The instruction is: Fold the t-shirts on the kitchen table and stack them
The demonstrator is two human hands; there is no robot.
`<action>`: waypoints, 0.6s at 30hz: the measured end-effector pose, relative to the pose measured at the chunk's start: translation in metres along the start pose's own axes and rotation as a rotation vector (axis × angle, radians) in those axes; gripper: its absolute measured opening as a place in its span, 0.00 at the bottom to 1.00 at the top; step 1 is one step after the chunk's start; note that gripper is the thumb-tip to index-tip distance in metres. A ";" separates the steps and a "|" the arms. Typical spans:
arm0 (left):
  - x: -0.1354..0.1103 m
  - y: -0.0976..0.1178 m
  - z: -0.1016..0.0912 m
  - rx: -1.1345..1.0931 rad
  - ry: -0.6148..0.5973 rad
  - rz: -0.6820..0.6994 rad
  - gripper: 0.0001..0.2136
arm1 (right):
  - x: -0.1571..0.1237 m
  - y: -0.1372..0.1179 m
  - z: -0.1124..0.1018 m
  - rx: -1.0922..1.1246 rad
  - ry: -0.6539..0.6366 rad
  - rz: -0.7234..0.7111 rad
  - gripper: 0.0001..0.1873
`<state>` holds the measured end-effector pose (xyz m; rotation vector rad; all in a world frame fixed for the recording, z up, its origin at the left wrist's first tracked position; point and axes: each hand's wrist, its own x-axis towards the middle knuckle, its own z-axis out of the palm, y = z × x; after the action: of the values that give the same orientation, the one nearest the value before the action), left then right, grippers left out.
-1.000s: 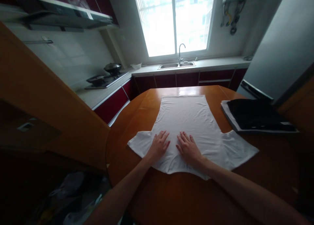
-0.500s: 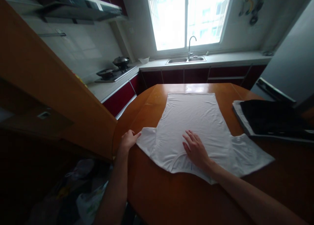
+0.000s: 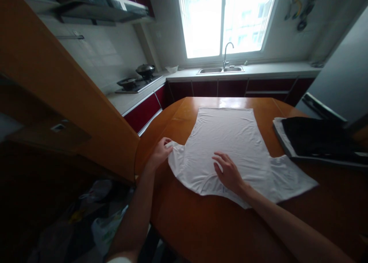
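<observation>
A white T-shirt (image 3: 224, 136) lies spread on the wooden table (image 3: 178, 224), its hem toward the window and its neckline toward me. At the left sleeve, my left hand (image 3: 163, 152) pinches the sleeve's end between thumb and fingers, and the cloth there is bunched and slightly raised. My right hand (image 3: 227, 172) is over the shirt near the collar, fingers apart and a little curled, holding nothing. Whether its fingertips press on the cloth I cannot tell. The right sleeve lies flat, pointing to the right.
Folded dark and light clothes (image 3: 319, 136) lie on the table's right side. A wooden door or panel (image 3: 86, 98) stands close on the left, with plastic bags (image 3: 105, 228) on the floor below. Beyond are a stove with pans (image 3: 128, 84) and a sink (image 3: 211, 70).
My left hand has moved up and inward with the sleeve end, which now wrinkles toward the shirt's body. My right hand has stayed near the collar, its fingers slightly more curled.
</observation>
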<state>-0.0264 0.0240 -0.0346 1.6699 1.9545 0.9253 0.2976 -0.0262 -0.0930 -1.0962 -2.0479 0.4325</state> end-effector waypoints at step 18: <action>0.064 0.012 0.070 -0.047 -0.269 0.475 0.10 | -0.014 -0.031 0.014 0.071 -0.192 -0.009 0.18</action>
<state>0.0166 0.1025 -0.0678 2.1509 1.3774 0.8378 0.2748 -0.0543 -0.0901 -1.0359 -2.1845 0.6222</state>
